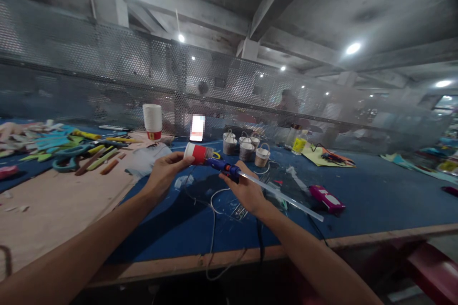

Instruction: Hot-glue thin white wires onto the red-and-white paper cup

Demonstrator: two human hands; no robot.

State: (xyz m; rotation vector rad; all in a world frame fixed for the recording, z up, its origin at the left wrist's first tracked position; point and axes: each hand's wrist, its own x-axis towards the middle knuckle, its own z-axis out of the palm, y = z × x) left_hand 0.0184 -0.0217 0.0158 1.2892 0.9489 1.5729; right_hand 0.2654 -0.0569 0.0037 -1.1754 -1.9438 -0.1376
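Note:
My left hand grips a red and white paper cup, tilted on its side above the blue tabletop. In my right hand is a blue hot glue gun, its front end pointing left at the cup. Whether the nozzle touches the cup I cannot tell. A long translucent glue stick sticks out of the gun's back, down to the right. A stack of white paper cups stands behind my left hand. Several small grey and brown buckets with handles stand beyond the gun.
Scissors, colored strips and felt pieces lie at left around a pale board. A lit phone leans near the mesh partition. At right are a yellow-labelled bottle and a magenta box-like item. A pale cord hangs over the edge.

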